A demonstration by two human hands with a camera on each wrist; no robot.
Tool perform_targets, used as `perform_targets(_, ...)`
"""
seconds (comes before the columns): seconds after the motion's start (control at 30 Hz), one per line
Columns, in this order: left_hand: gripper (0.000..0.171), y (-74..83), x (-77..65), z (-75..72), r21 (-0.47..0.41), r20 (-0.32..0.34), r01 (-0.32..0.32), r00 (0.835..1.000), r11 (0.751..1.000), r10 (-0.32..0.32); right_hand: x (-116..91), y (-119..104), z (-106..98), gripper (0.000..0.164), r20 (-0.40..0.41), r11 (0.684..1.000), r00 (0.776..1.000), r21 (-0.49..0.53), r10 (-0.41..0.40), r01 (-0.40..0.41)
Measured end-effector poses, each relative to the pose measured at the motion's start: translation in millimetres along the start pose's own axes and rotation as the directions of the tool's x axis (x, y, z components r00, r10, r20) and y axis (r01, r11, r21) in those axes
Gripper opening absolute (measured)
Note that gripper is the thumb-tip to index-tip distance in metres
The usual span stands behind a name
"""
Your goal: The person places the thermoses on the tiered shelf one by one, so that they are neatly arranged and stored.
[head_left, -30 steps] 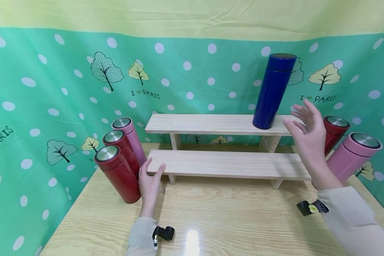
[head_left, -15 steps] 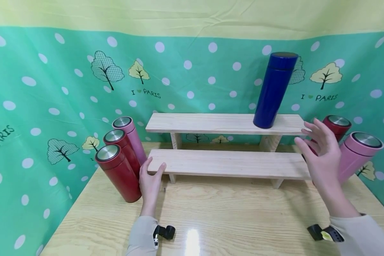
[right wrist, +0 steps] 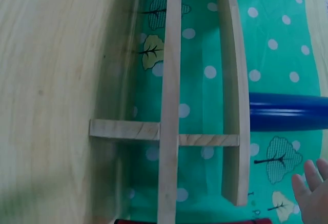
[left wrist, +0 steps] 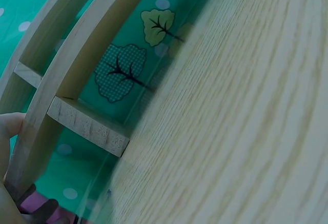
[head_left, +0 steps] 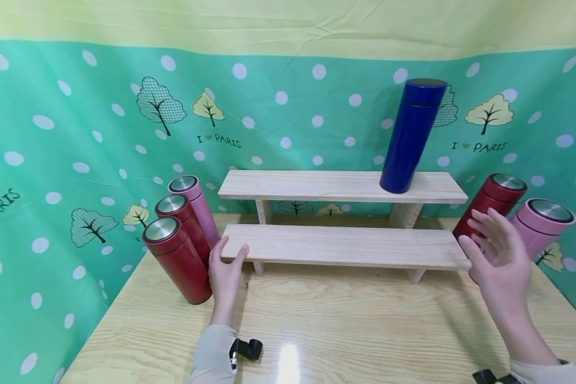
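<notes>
My left hand (head_left: 226, 278) grips the left end of the lower board of a two-tier wooden shelf (head_left: 345, 245), thumb on the front edge. The left wrist view shows that thumb (left wrist: 11, 125) against the board and darker fingers below. A blue thermos flask (head_left: 410, 140) stands upright on the right part of the upper board (head_left: 302, 184). My right hand (head_left: 506, 274) hangs with spread, slightly bent fingers and holds nothing. It is in front of a red flask (head_left: 493, 198) and a pink flask (head_left: 547, 229), partly hiding both; whether it touches either, I cannot tell.
Left of the shelf, two red flasks (head_left: 180, 264) and a pink flask (head_left: 202, 210) stand in a row close to my left hand. A green printed curtain (head_left: 317, 133) hangs behind the wooden table (head_left: 345, 330).
My right hand has moved right and down, away from the blue flask, to the red and pink flasks. The left hand, shelf and flasks keep their places.
</notes>
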State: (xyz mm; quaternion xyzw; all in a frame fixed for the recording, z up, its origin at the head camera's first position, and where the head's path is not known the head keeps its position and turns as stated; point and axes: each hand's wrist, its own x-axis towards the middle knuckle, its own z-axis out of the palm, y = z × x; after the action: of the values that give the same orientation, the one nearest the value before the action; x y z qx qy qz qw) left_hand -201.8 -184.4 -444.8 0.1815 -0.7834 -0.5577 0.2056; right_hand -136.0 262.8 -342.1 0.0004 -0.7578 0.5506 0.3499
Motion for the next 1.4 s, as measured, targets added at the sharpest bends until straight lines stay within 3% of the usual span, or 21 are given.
perform_targets(0.23,0.064,-0.8,0.5,-0.1,-0.002,0.004,-0.003,1.0,1.0,0.003,-8,9,-13,0.062,-0.031,0.999,0.999,-0.026,0.032,-0.032)
perform_targets(0.53,0.063,-0.7,0.3,0.3,0.005,-0.007,-0.003,1.0,1.0,0.003,-12,28,-33,0.06,-0.06,0.99,0.998,-0.142,-0.009,0.0)
perform_targets(0.9,0.064,-0.8,0.5,0.6,0.005,0.0,0.007,1.0,1.0,-0.007,-12,47,-59,0.058,-0.13,0.976,0.978,-0.121,0.166,-0.182)
perform_targets(1.2,0.064,0.3,1.0,0.6,0.007,-0.001,0.009,1.0,1.0,-0.009,-11,69,-76,0.053,-0.182,0.964,0.966,-0.159,0.183,-0.212)
perform_targets(1.4,0.065,-0.1,0.9,0.6,0.01,-0.002,0.01,1.0,1.0,-0.01,-7,77,-86,0.051,-0.217,0.956,0.935,-0.018,0.281,-0.292)
